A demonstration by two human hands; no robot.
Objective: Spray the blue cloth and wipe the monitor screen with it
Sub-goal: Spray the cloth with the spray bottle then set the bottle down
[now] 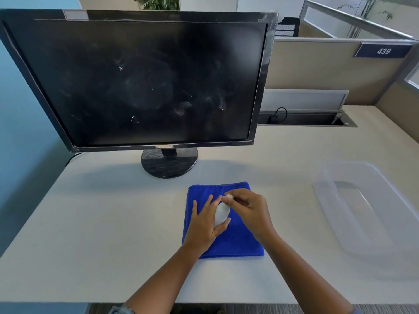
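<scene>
We saw the folded blue microfibre cloth (223,223) lying flat; left hand (204,225) gripped a small white spray bottle (221,215), right hand (249,207) pinched what looked like its cap (229,196).

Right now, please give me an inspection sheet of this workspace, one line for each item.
Surface: pale desk, mostly bare.
Job's things: blue cloth folded flat near the front; monitor off, screen smudged; small white spray bottle over the cloth.
Clutter: clear plastic bin at the right.
Grippers: left hand holds the bottle; right hand pinches its cap.
Cables: black cable in the desk's cable tray; another behind the monitor.
Surroundings: cubicle partitions, sign 439, plants.
</scene>
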